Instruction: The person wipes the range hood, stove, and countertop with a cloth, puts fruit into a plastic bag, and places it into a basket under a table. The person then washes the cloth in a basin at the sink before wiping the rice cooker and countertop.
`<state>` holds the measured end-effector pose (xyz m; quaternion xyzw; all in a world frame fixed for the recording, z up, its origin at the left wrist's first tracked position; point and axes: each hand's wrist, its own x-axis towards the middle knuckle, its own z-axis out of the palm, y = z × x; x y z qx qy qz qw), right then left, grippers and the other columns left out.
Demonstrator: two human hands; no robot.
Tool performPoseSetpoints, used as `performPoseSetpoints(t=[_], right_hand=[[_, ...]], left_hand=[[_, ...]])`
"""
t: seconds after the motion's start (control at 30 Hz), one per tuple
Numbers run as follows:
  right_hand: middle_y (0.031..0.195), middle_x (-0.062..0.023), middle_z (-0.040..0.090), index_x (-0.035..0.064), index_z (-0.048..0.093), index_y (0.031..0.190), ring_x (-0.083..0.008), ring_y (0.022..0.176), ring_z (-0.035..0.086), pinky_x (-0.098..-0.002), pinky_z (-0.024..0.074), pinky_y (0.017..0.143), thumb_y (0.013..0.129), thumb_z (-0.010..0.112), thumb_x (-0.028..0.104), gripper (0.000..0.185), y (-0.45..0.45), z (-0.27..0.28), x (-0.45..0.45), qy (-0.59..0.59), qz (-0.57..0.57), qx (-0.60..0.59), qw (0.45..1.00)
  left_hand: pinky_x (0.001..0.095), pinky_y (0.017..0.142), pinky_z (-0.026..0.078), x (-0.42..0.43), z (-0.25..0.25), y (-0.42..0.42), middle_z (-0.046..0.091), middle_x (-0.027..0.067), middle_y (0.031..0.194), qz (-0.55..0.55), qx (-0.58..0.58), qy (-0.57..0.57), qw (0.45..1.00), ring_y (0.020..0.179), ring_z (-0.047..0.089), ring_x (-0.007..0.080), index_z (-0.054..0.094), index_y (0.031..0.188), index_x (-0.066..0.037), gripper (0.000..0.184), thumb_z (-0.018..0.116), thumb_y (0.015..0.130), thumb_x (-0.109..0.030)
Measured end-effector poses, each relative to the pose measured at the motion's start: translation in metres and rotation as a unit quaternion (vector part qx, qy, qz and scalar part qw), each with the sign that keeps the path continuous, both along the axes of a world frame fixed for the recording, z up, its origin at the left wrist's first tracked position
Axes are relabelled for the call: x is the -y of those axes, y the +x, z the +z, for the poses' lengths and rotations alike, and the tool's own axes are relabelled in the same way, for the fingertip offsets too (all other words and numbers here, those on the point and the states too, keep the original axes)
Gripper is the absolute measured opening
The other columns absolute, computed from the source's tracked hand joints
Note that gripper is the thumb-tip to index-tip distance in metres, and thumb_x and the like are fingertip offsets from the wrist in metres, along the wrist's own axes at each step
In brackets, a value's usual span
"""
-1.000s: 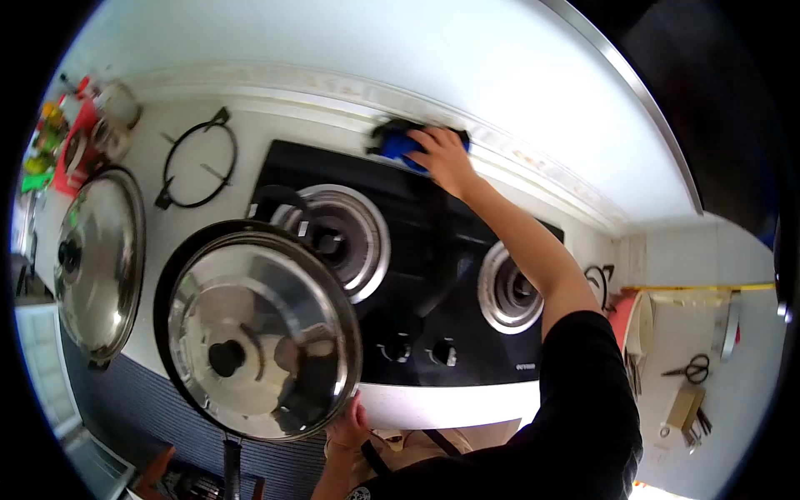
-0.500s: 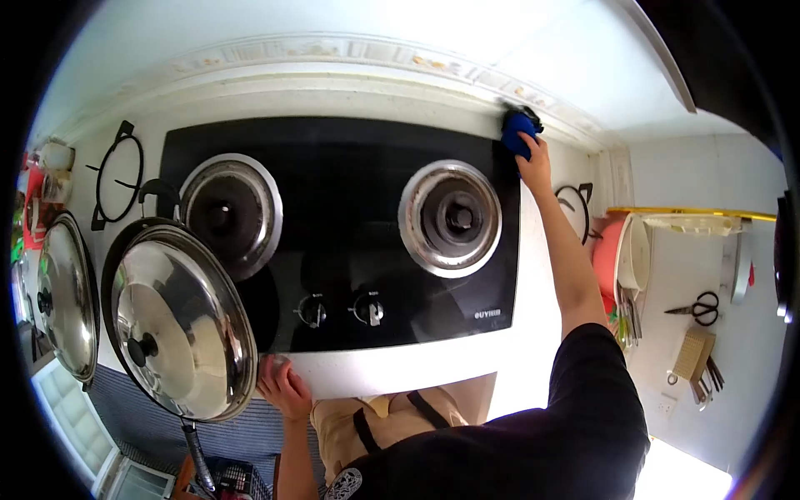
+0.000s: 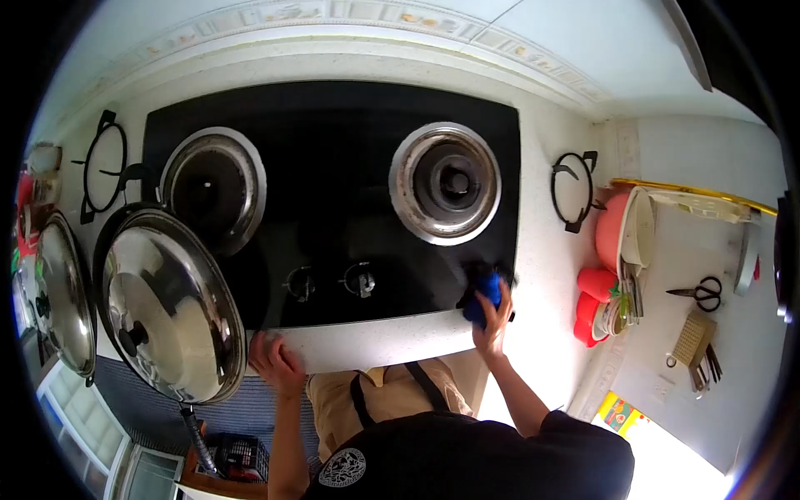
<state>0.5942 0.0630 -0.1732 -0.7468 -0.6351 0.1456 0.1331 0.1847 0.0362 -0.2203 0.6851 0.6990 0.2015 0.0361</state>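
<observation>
At the front right corner of the black gas stove [image 3: 333,183], my right hand [image 3: 493,327] is closed around a blue and black cloth [image 3: 486,298], pressed on the glass top. The cloth's black part is blurred. My left hand [image 3: 277,364] rests with bent fingers over the front edge of the white counter [image 3: 375,340], just right of a lidded pan [image 3: 175,304]. Two round burners, the left burner [image 3: 214,190] and the right burner [image 3: 446,183], lie without their supports. Two control knobs sit between my hands.
A black pot support [image 3: 104,167] lies left of the stove, another pot support [image 3: 573,192] right of it. The pan's handle [image 3: 198,437] juts out past the counter. A second lidded pot [image 3: 65,296] stands far left. Red bowls [image 3: 612,229] and hanging scissors [image 3: 704,293] are right.
My right hand has brought the cloth from the stove's back right corner down to its front right corner. My left hand stays at the counter edge. The view has shifted slightly.
</observation>
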Motion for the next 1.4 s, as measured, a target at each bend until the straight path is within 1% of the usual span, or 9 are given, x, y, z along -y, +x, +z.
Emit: performPoseSetpoints(t=[0.13,0.3,0.43,0.63,0.77,0.9,0.97,1.17,1.4], right_hand=[[0.138,-0.0231,0.040,0.0095,0.059,0.122,-0.0421,0.130,0.036,-0.0467,0.0291,0.109,0.063,0.051,-0.005,0.062,0.050,-0.019,-0.055,0.052,-0.034,-0.040,0.997],[0.145,-0.0221,0.034,0.0039,0.026,0.145,-0.0409,0.136,0.027,-0.0438,0.0216,0.114,0.077,0.057,0.004,0.075,0.064,-0.032,-0.247,0.155,0.021,-0.049,0.986],[0.143,-0.0178,0.039,0.0067,0.038,0.139,-0.0359,0.134,0.034,-0.0417,0.0286,0.111,0.076,0.061,0.011,0.068,-0.015,-0.033,-0.371,0.144,0.184,-0.027,0.972],[0.143,-0.0126,0.041,0.0159,0.047,0.134,-0.0311,0.134,0.036,-0.0412,0.0326,0.110,0.066,0.066,0.007,0.072,-0.132,0.006,-0.266,0.067,0.373,-0.026,0.925],[0.144,-0.0125,0.041,0.0144,0.052,0.130,-0.0321,0.134,0.037,-0.0449,0.0352,0.107,0.059,0.067,-0.002,0.074,-0.086,0.027,-0.128,0.000,0.303,-0.020,0.953],[0.145,-0.0160,0.039,0.0118,0.050,0.133,-0.0352,0.134,0.037,-0.0449,0.0356,0.107,0.061,0.061,-0.009,0.076,0.028,-0.006,-0.035,0.079,0.129,0.021,0.988],[0.145,-0.0170,0.038,0.0117,0.046,0.137,-0.0363,0.133,0.036,-0.0442,0.0335,0.108,0.066,0.058,-0.008,0.075,0.052,-0.007,-0.062,0.070,0.010,0.032,0.997],[0.143,-0.0215,0.038,0.0132,0.045,0.138,-0.0378,0.129,0.039,-0.0419,0.0313,0.108,0.076,0.056,0.011,0.063,0.071,-0.048,-0.313,0.146,0.050,0.016,0.988],[0.144,-0.0139,0.040,0.0165,0.047,0.135,-0.0322,0.133,0.038,-0.0398,0.0329,0.109,0.071,0.062,0.011,0.066,-0.184,-0.028,-0.361,0.125,0.330,-0.034,0.935]], left_hand=[[0.0513,0.097,0.032,0.000,-0.005,0.001,0.049,0.0181,0.127,0.004,0.007,0.003,1.000,0.117,0.045,0.0382,0.055,0.108,-0.007,0.020,0.050,0.088,-0.009],[0.0507,0.098,0.031,-0.001,-0.001,0.000,0.049,0.0167,0.128,-0.005,0.037,0.009,0.999,0.117,0.044,0.0368,0.055,0.110,-0.009,0.021,0.050,0.089,-0.010],[0.0493,0.097,0.033,0.000,0.001,0.000,0.048,0.0180,0.129,-0.006,0.009,-0.003,1.000,0.117,0.045,0.0376,0.054,0.110,-0.009,0.021,0.047,0.090,-0.011],[0.0474,0.097,0.033,-0.003,0.003,0.003,0.051,0.0161,0.127,0.010,0.016,0.005,1.000,0.117,0.046,0.0352,0.056,0.106,-0.009,0.019,0.048,0.089,-0.012],[0.0476,0.099,0.033,-0.002,0.004,0.003,0.051,0.0162,0.127,0.010,0.028,0.009,1.000,0.118,0.046,0.0363,0.057,0.105,-0.009,0.019,0.048,0.088,-0.012],[0.0482,0.099,0.032,-0.001,0.001,0.004,0.051,0.0161,0.128,0.011,0.032,0.018,0.999,0.118,0.046,0.0362,0.057,0.104,-0.008,0.019,0.048,0.088,-0.011],[0.0483,0.099,0.032,-0.001,-0.001,0.004,0.051,0.0162,0.128,0.010,0.030,0.015,0.999,0.118,0.046,0.0361,0.057,0.104,-0.008,0.019,0.048,0.088,-0.011],[0.0498,0.098,0.032,0.000,-0.005,0.001,0.051,0.0153,0.128,0.010,0.034,0.020,0.999,0.116,0.047,0.0361,0.057,0.106,-0.012,0.021,0.052,0.085,-0.013],[0.0495,0.098,0.031,0.000,-0.001,0.000,0.049,0.0169,0.129,0.003,0.022,0.003,1.000,0.119,0.045,0.0362,0.054,0.108,-0.011,0.020,0.049,0.088,-0.013]])
